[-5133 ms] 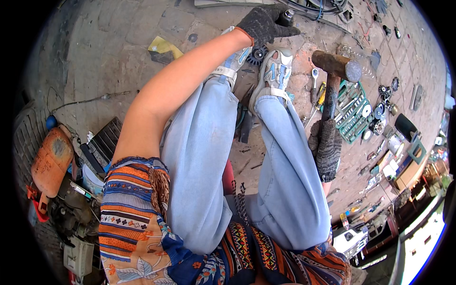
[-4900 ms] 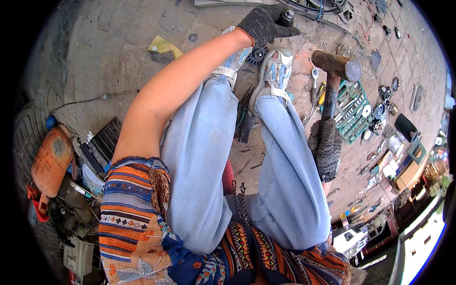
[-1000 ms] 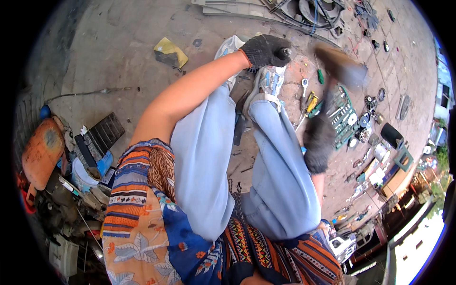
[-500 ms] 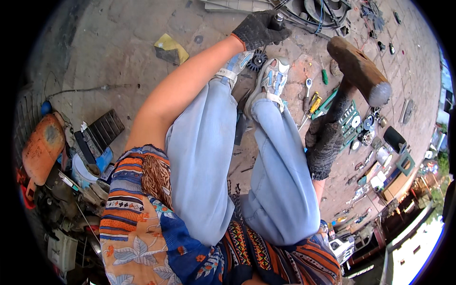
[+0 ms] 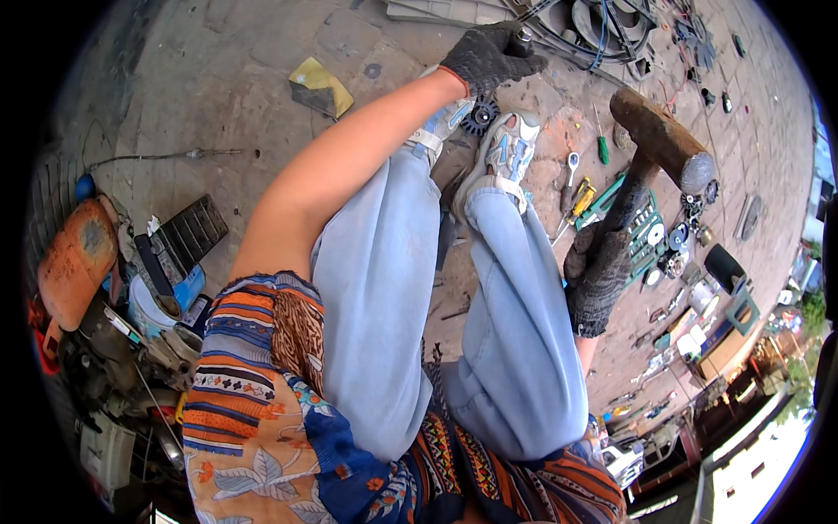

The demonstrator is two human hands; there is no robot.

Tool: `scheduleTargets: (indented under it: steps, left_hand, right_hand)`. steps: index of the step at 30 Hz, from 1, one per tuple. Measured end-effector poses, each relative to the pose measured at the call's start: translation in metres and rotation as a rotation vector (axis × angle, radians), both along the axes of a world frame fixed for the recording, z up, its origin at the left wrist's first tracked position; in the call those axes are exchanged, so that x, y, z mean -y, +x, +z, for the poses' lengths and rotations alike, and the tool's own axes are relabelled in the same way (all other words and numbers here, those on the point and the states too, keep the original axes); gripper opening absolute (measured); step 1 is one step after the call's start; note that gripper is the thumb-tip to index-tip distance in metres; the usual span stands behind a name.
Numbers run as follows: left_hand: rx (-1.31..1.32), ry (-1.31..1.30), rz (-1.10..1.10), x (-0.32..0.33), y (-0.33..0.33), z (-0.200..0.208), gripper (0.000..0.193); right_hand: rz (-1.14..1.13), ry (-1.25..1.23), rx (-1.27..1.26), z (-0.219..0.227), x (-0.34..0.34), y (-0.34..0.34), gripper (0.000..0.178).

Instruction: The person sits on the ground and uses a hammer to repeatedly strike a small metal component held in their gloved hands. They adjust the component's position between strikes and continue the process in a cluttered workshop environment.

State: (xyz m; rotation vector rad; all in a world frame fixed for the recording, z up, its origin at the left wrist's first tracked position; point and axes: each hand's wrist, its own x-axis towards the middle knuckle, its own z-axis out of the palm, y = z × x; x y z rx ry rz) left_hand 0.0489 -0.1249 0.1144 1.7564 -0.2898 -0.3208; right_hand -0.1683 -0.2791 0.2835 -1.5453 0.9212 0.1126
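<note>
Hammer: we see the hammer (image 5: 661, 140) raised in our right hand (image 5: 601, 279), its handle running up from the fist, its head lying crosswise from upper left to lower right.
Right fingers: wrapped round the handle.
Left fingers: our left hand (image 5: 491, 61) is curled round a dark cylinder (image 5: 524, 37) with a shiny metal end; its lower part is hidden from us.
Hammer to cylinder: the head is right of the cylinder and lower in view, well apart; its upper-left end is nearest our left hand.
Green case: beyond our right hand, the open case (image 5: 644, 253) on the floor (image 5: 236, 70) holds silvery tool pieces, partly covered by the handle.
Bucket: at far left, a pale bucket (image 5: 142, 301); we cannot tell its contents.
</note>
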Motion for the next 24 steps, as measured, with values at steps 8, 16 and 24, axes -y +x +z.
scheduleTargets:
  steps: [8,16,24]
  left_hand:
    - [0.043,0.016,-0.007,0.004,-0.002,-0.025,0.033]
    - [0.032,0.01,-0.058,0.002,-0.006,-0.016,0.029]
    - [0.005,-0.044,-0.051,0.003,-0.019,-0.008,0.037]
  right_hand:
    - [0.02,-0.023,-0.022,0.001,-0.004,0.003,0.048]
    - [0.048,-0.011,-0.005,-0.004,0.002,-0.001,0.046]
    - [0.044,-0.026,-0.038,0.001,-0.004,0.007,0.044]
